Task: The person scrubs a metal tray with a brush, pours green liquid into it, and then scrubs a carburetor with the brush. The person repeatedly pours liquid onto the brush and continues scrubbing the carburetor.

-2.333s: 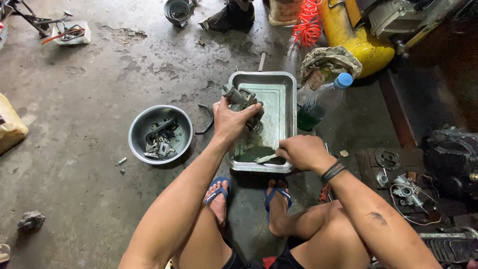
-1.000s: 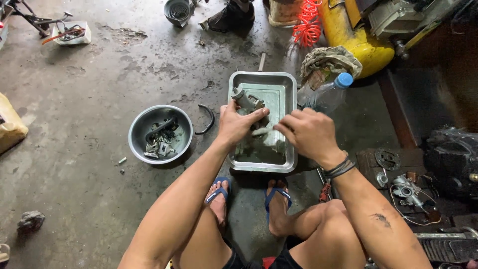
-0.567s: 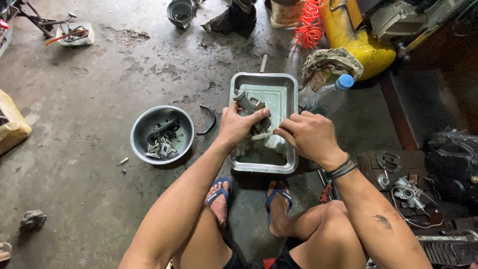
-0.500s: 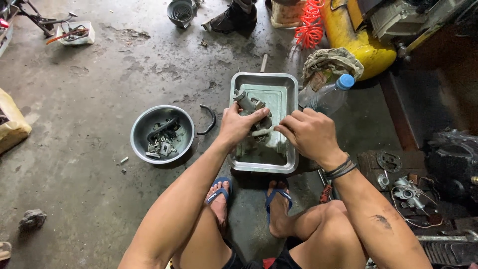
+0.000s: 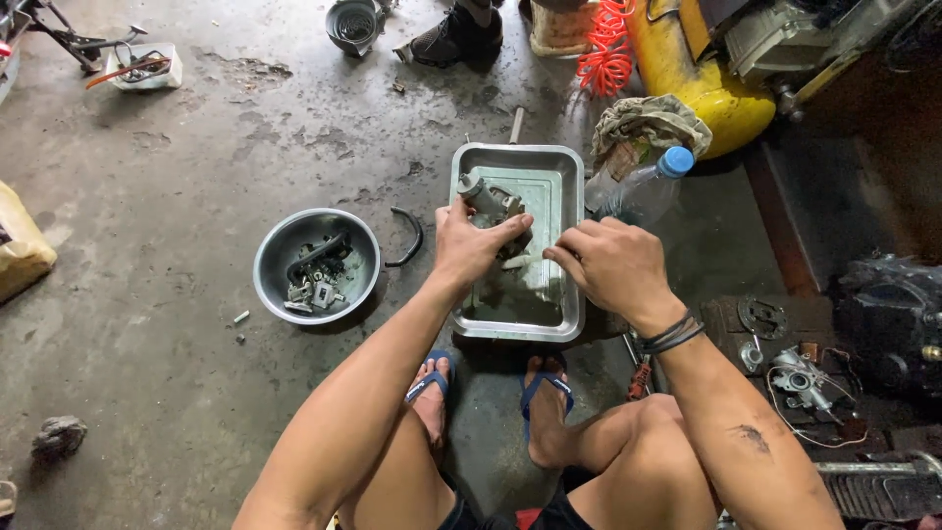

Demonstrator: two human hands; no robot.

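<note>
A grey metal engine part is sitting gripped in the closed left hand over the steel tray, its long axis angling up-left, while the right hand, fingers curled on something small, is working just beside it.

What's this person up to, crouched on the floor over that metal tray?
A person squats on a concrete floor over a rectangular metal tray that holds some dark liquid. The left hand grips a grey metal engine part above the tray, while the right hand works at it with a small pale tool whose kind I cannot make out. To the left sits a round metal bowl of small parts, and a plastic bottle with a blue cap lies beside the tray.
</note>
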